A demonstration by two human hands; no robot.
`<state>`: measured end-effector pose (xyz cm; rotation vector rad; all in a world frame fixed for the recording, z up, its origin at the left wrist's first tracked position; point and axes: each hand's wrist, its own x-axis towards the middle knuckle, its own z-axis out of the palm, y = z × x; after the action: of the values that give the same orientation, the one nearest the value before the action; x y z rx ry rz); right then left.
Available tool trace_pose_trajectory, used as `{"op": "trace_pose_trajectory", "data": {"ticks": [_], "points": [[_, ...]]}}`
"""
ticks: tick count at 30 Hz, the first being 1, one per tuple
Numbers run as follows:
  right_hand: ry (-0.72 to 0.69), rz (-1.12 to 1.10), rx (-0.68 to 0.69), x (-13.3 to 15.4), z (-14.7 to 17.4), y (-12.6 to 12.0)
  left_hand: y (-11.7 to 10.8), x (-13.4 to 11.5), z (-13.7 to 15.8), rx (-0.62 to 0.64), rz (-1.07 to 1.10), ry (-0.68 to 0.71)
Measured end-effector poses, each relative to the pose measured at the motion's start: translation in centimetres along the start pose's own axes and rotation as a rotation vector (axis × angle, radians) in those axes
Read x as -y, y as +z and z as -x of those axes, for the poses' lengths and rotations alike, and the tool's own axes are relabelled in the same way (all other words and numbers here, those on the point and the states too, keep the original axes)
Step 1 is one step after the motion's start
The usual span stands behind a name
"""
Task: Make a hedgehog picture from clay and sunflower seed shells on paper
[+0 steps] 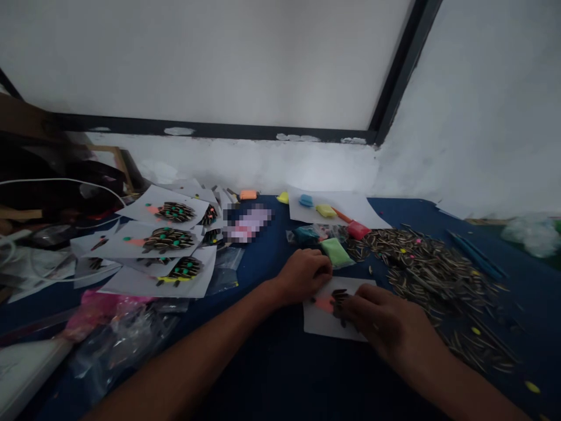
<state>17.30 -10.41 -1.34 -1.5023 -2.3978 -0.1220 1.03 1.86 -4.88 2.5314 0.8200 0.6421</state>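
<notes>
A small white sheet of paper (322, 325) lies on the blue table in front of me. On it is a flat orange clay shape (325, 304) with several dark striped sunflower seeds (339, 296) set beside it. My left hand (305, 273) rests at the sheet's upper left edge, its fingers curled; what is under them is hidden. My right hand (379, 318) reaches over the sheet's right part. Its fingertips are pinched together at the seeds, apparently on a sunflower seed mostly hidden by the fingers.
A wide heap of loose sunflower seeds (421, 266) spreads at the right, beside blue tweezers (477, 255). Green (336, 252) and red (358, 230) clay packets lie behind my hands. Sheets with finished-looking seed hedgehogs (169, 241) are stacked at the left, above crumpled plastic bags (127, 339).
</notes>
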Motion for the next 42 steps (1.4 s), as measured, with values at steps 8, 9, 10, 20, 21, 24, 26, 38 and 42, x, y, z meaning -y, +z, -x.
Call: {"op": "trace_pose_trajectory", "data": {"ticks": [8, 9, 10, 20, 21, 24, 26, 38, 42], "points": [[0.282, 0.308, -0.089, -5.4, 0.1, -2.2, -0.4, -0.3, 0.0, 0.009, 0.025, 0.001], [0.315, 0.349, -0.062, -6.2, 0.1, -2.4, -0.5, -0.3, 0.0, 0.009, 0.027, 0.002], [0.356, 0.375, -0.033, -7.0, 0.2, -2.5, -0.5, -0.4, 0.0, 0.010, 0.029, 0.004], [0.407, 0.345, 0.168, -9.1, 0.1, -1.0, -0.2, -0.2, 0.0, -0.009, 0.023, 0.025], [0.417, 0.348, 0.170, -9.2, 0.0, -0.9, -0.2, -0.2, 0.0, -0.004, 0.024, 0.020], [0.411, 0.345, 0.176, -9.4, -0.1, -0.8, -0.3, -0.3, 0.0, 0.002, 0.024, 0.004], [0.400, 0.339, 0.180, -9.6, -0.1, -0.8, -0.4, -0.4, 0.0, 0.003, 0.025, -0.002], [0.371, 0.297, 0.057, -9.2, -0.3, -1.1, -0.6, -0.6, 0.0, 0.009, 0.023, -0.002], [0.409, 0.123, -0.038, -8.1, -0.5, -1.9, -0.6, -0.7, 0.1, 0.008, 0.026, -0.004]]}}
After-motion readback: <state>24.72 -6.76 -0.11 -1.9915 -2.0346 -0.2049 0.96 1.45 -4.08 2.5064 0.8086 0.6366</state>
